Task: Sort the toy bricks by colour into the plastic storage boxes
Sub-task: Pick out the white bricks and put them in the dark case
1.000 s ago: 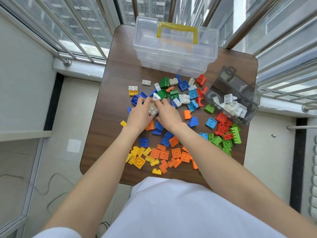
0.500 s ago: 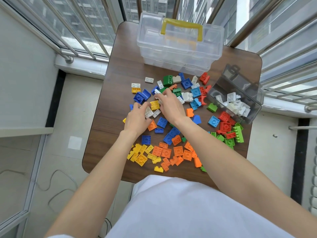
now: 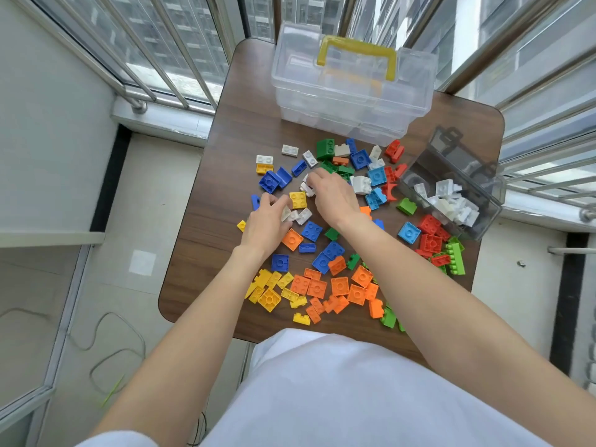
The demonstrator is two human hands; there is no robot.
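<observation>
Centrally, white bricks (image 3: 296, 215) are pinched by the left hand (image 3: 266, 221); another white brick (image 3: 307, 188) is clasped under the right hand (image 3: 332, 196).

A dark wood-grain desk (image 3: 222, 201) carries loose toy bricks (image 3: 338, 285) spread under and around both hands (image 3: 332, 196). Beyond the hands stands a clear box with a yellow handle (image 3: 354, 82). To their right lies a smoky box (image 3: 451, 188), seemingly tipped, holding white bricks (image 3: 451, 204).

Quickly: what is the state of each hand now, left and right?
Left hand: fingers closed on white bricks.
Right hand: fingers curled around a white brick.
</observation>
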